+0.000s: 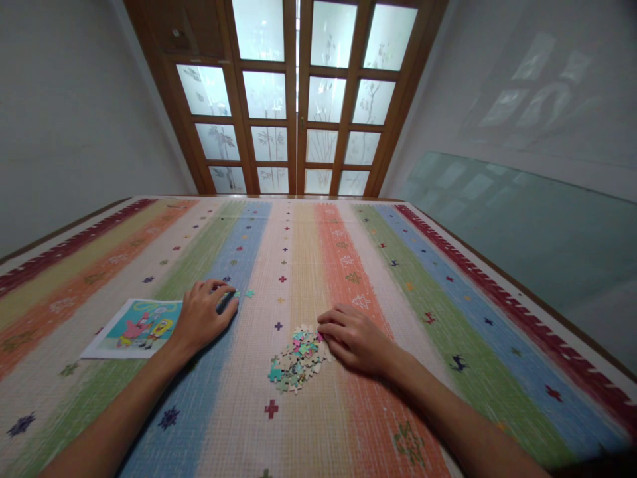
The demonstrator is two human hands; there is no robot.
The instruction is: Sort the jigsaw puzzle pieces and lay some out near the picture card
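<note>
A heap of small jigsaw puzzle pieces (298, 362), some teal and pink and many pale, lies on the striped tablecloth. My right hand (353, 337) is at the heap's right edge, its fingers closed at a pink puzzle piece (320, 337). Farther left, my left hand (205, 317) rests on the cloth with thumb and index finger curved and apart. Just beyond those fingertips lie teal puzzle pieces (249, 293), partly covered by the fingers. A printed cartoon picture (112, 342) on white paper lies beside my left wrist, which overlaps its right side.
The tablecloth (308, 265) with coloured stripes and small motifs covers the long table. Wooden doors with frosted panes (323, 99) stand past its far end. A greenish glass panel (522, 226) leans along the right wall.
</note>
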